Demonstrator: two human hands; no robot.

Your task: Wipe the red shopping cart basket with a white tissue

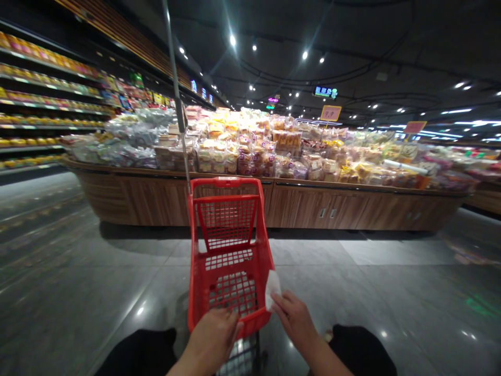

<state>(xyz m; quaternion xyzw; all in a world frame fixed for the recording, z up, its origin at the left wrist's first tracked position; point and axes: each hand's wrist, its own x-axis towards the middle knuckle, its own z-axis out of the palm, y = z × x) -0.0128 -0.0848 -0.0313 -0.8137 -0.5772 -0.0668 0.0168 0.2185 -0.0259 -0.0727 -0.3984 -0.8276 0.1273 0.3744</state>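
Although the left grip (211, 337) is cupped over the near rim of a red plastic shopping basket (258, 266), whether it is closed there cannot be told, since its fingertips are hidden. A white paper tissue (273, 289) is pinched firmly by the right grip (294, 318) between thumb and fingers, just beside the basket's right wall. Such a pinch is judged best kept at the sheet's edge, with the basket steadied by the other hand. The basket is held low and near, above dark-clothed knees (362, 350), and a grey metal pole (176, 94) is seen rising from it. Polished grey floor tiles (117, 292) are spread beyond. Farther off, packaged baked goods (250, 146) are heaped on a wood-fronted tabletop (344, 209), with yellow price signs (331, 113) above. Stocked shelves (43, 99) are ranged along the left, and ceiling spotlights (233, 39) are set into a dark ceiling.
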